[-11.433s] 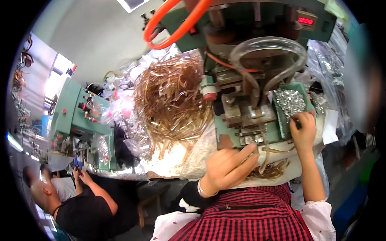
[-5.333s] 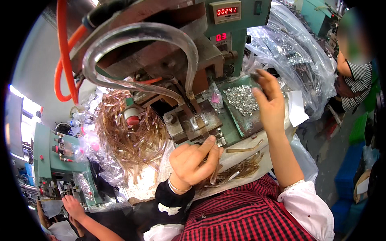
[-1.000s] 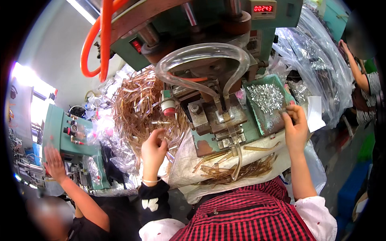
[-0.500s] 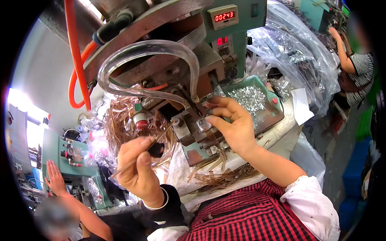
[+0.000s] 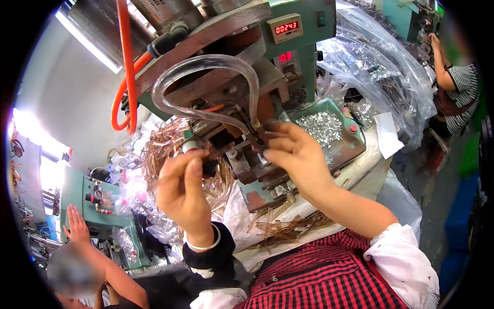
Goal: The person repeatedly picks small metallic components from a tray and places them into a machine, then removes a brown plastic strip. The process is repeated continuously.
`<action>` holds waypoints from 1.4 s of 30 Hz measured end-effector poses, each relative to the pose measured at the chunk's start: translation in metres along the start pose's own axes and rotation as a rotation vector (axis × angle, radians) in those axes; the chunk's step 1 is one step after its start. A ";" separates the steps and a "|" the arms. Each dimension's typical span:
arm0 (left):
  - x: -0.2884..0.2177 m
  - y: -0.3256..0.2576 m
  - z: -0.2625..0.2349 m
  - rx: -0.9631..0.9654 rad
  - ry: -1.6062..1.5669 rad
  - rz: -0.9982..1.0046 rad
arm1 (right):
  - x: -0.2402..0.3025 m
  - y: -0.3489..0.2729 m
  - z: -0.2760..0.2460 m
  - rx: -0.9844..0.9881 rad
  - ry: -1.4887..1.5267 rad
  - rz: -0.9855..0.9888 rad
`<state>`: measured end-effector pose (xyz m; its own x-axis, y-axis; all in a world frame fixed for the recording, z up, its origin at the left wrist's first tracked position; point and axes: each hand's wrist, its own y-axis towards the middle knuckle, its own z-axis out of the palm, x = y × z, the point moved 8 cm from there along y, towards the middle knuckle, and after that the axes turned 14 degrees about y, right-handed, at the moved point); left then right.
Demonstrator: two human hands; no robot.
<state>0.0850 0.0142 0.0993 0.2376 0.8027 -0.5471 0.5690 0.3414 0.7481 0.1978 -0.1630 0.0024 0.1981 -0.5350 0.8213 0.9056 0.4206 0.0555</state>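
Note:
My left hand (image 5: 186,193) is raised left of the green bench press (image 5: 303,49), its thumb and fingers pinched on a thin brownish strip (image 5: 220,152), partly smeared by motion. My right hand (image 5: 301,159) is at the press's metal tooling (image 5: 242,165), with thumb and fingertips closed beside a small shiny piece (image 5: 263,158). What those fingertips grip is hidden. A looped clear hose (image 5: 206,59) comes down into the tooling just beyond my right fingers. Loose translucent brown strips (image 5: 159,149) lie in a heap behind my left hand.
A green tray (image 5: 337,149) of small silvery pieces stands right of the tooling. More brown strips (image 5: 290,229) lie on the white cloth before me. Orange hoses (image 5: 126,62) hang at upper left. Co-workers sit at left and right; one's hand (image 5: 77,226) rests on another green machine (image 5: 74,190).
My left hand has moved up and its strip now points toward the tooling. My right hand stays at the tooling with its fingers shifted slightly. The view has shifted a little, and the lower red readout differs.

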 end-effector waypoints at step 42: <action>0.128 -0.083 -0.032 0.190 1.047 -0.026 | 0.000 0.015 -0.138 -0.182 -0.752 -0.441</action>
<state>0.0426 0.1040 -0.0205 -0.5209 0.8476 0.1012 0.6990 0.3554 0.6206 0.2627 -0.2575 -0.0749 -0.4230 0.0285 0.9057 0.8996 0.1328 0.4160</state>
